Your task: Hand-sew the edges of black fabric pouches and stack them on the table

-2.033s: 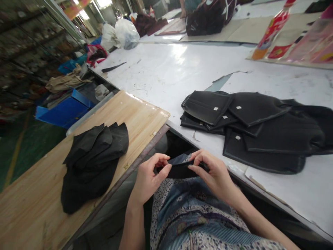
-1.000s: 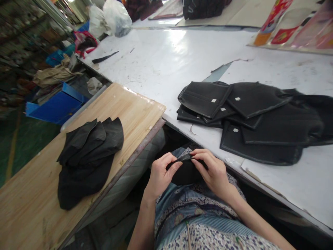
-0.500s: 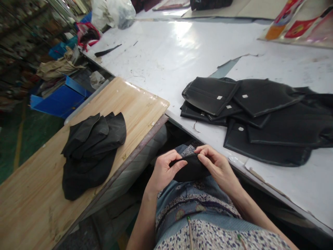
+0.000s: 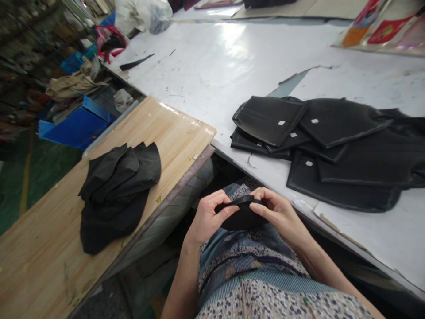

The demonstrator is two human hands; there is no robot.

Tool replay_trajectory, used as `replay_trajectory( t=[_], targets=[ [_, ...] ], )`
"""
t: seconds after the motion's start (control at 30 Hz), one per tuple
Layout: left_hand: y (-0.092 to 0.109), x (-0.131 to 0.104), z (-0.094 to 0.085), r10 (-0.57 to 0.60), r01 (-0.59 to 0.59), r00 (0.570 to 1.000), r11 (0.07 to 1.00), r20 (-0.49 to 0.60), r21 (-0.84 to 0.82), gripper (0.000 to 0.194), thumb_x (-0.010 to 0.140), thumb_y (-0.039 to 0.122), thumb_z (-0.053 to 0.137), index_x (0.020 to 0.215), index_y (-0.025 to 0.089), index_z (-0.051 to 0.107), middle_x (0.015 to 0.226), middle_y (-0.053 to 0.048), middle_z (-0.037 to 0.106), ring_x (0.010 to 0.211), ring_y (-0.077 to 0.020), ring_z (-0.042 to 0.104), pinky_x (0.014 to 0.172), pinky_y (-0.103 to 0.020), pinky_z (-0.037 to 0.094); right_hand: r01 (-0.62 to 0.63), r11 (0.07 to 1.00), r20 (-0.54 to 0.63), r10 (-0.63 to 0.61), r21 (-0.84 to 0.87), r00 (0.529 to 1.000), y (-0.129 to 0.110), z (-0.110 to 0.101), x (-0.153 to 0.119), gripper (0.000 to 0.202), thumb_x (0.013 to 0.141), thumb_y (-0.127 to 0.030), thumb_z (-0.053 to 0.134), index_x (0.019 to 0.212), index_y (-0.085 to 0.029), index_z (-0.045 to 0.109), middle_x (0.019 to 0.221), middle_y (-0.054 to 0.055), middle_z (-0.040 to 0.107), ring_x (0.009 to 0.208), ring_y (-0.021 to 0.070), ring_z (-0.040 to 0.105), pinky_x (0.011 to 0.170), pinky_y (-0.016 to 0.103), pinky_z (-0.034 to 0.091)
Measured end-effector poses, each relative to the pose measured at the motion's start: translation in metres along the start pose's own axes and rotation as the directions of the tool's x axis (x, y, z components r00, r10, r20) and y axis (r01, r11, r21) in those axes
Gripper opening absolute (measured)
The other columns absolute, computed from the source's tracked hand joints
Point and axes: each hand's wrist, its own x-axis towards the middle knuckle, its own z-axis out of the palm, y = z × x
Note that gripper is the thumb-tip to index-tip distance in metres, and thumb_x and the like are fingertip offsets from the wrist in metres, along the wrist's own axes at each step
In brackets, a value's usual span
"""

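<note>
A small black fabric piece [image 4: 244,218] is held between both hands, above the patterned apron. My left hand [image 4: 212,213] pinches its upper left edge between thumb and fingers. My right hand [image 4: 274,207] grips the upper right edge, thumb on the near side. Between the two thumbs the edge looks folded, with a narrow shiny strip. To the left, several loose black fabric pieces [image 4: 116,199] overlap on the wooden board [image 4: 186,128]. On the white table [image 4: 206,75] at the right lies a pile of black flat pieces [image 4: 361,155], some with small white tags.
A blue box [image 4: 78,124] stands beyond the wooden board, near a red bag [image 4: 111,42]. Clear plastic bags [image 4: 144,15] sit at the table's far left corner. Printed plastic packaging [image 4: 385,31] lies at the far right. A dark strip [image 4: 137,62] rests near the table's left edge.
My right thumb and fingers have shifted slightly left along the fabric edge, and the folded strip shows more. My left hand keeps its grip nearly in place.
</note>
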Motion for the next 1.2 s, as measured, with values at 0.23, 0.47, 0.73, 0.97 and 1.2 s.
replay_trajectory(
  t=[0.23,0.47,0.73,0.97,1.2],
  targets=[
    [-0.002,0.002,-0.001,-0.001,0.004,0.999,0.998,0.043,-0.068,0.034,0.098,0.038,0.057,0.071,0.016,0.054,0.072,0.001,0.048,0.068,-0.0128,0.045,0.064,-0.027,0.034,-0.162,0.98,0.029,0.16,0.119,0.987,-0.001,0.003,0.001,0.033,0.085,-0.044,0.075,0.08,-0.02,0.053,0.078,-0.002,0.052,0.068,0.0135,0.044,0.06,0.025,0.035],
    [-0.002,0.004,-0.005,-0.06,0.068,0.995,0.993,0.085,-0.095,0.034,0.1,0.036,0.049,0.073,0.016,0.054,0.074,0.001,0.048,0.069,-0.0131,0.043,0.065,-0.026,0.034,0.113,0.983,0.005,-0.113,-0.147,0.994,0.0,0.0,0.003,0.022,0.089,-0.035,0.071,0.084,-0.022,0.053,0.09,0.001,0.058,0.085,0.0182,0.052,0.076,0.029,0.042],
    [0.005,0.007,-0.006,-0.144,0.15,0.987,0.984,0.065,-0.098,0.028,0.093,0.032,0.055,0.07,0.015,0.056,0.066,0.002,0.046,0.06,-0.0104,0.04,0.055,-0.022,0.031,0.149,0.966,0.075,-0.136,-0.212,0.988,-0.002,0.001,0.005,0.015,0.092,-0.029,0.067,0.086,-0.022,0.055,0.09,0.001,0.058,0.086,0.019,0.053,0.077,0.03,0.043],
    [-0.002,0.011,0.001,-0.237,0.236,0.971,0.963,0.004,-0.131,0.025,0.087,0.028,0.056,0.065,0.016,0.054,0.061,0.003,0.044,0.057,-0.0097,0.038,0.051,-0.021,0.029,0.21,0.955,0.184,-0.173,-0.208,0.968,-0.009,-0.001,0.002,0.016,0.091,-0.028,0.069,0.084,-0.022,0.056,0.1,0.003,0.059,0.101,0.0219,0.054,0.088,0.033,0.042],
    [-0.003,0.011,0.001,-0.216,0.216,0.976,0.966,0.014,-0.145,0.023,0.086,0.025,0.055,0.066,0.016,0.052,0.062,0.003,0.043,0.058,-0.01,0.037,0.053,-0.022,0.029,0.106,0.977,0.13,-0.083,-0.183,0.988,-0.007,-0.002,0.004,0.019,0.092,-0.033,0.067,0.084,-0.021,0.055,0.101,0.004,0.061,0.097,0.0212,0.055,0.086,0.031,0.043]
  ],
)
